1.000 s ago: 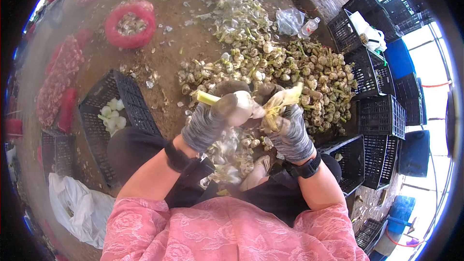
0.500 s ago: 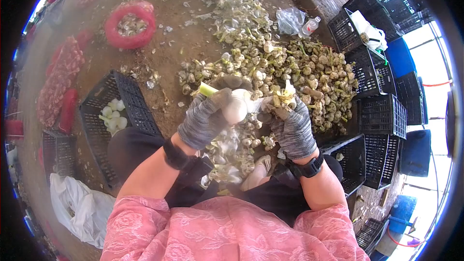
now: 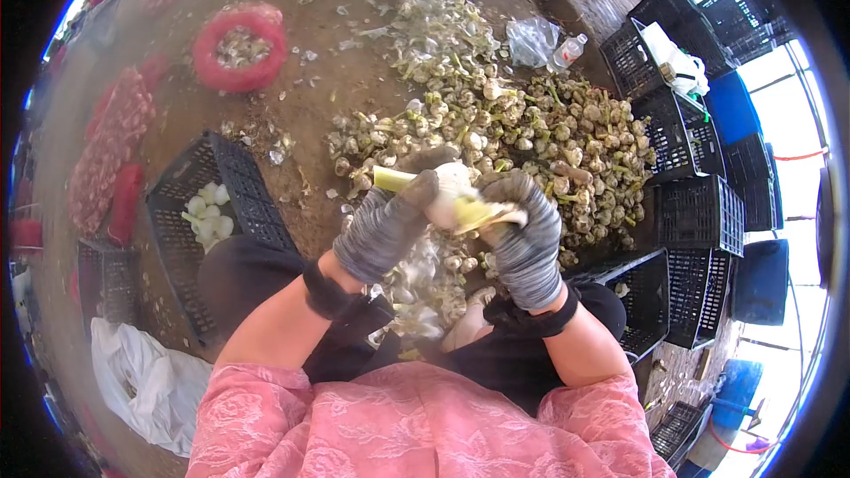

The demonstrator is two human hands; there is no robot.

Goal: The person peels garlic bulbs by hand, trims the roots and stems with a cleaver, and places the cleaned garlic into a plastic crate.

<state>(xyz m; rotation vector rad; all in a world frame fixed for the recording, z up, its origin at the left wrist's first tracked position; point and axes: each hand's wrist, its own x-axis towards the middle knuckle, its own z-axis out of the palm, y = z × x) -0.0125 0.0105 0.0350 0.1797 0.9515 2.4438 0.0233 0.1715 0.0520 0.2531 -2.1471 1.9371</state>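
Observation:
In a grey knit glove, my left hand (image 3: 382,228) is closed round a white garlic bulb (image 3: 449,188), whose cut green stem points left. My right hand (image 3: 526,235), gloved too, is closed at the bulb's right side on a yellowish strip of garlic skin (image 3: 481,213). Its fingertips are partly hidden behind the strip. Beyond both hands spreads a heap of unpeeled garlic bulbs (image 3: 580,137) on the ground. Loose skins (image 3: 414,279) lie below the hands, between my legs.
Left of my knee, a tilted black crate (image 3: 251,193) holds several clean white bulbs (image 3: 210,214). A red mesh bag (image 3: 210,57) stands farther off. Black crates (image 3: 699,212) line the right side. A plastic bottle (image 3: 568,51) and clear bag (image 3: 532,41) lie behind the heap.
My right hand has come left and turned against the bulb, bringing its strip of skin across the front. The bulb has tilted and moved slightly up and right in my left hand.

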